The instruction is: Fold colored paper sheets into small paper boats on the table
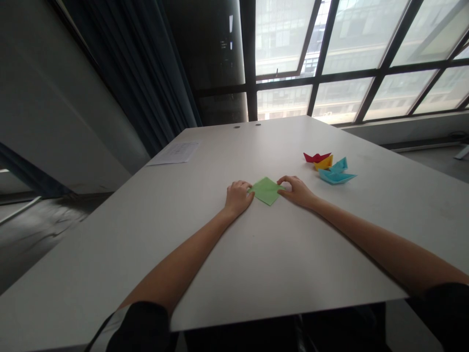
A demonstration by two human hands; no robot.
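Observation:
A light green piece of folded paper (266,190) lies on the white table, turned so that it looks like a diamond. My left hand (238,195) is at its left corner, thumb and fingers closed on the edge. On the opposite side, my right hand (296,190) pinches the right corner between thumb and curled fingers. Beyond my right hand sit several folded paper boats: a red boat (316,158), a yellow boat (324,163) and light blue ones (336,176), close together.
The white table (220,274) reaches away toward the windows (286,44). Printed sheets of paper (176,153) lie near its left edge. A dark blue curtain (135,63) hangs beyond that side. Two small round dark spots mark the far end of the tabletop.

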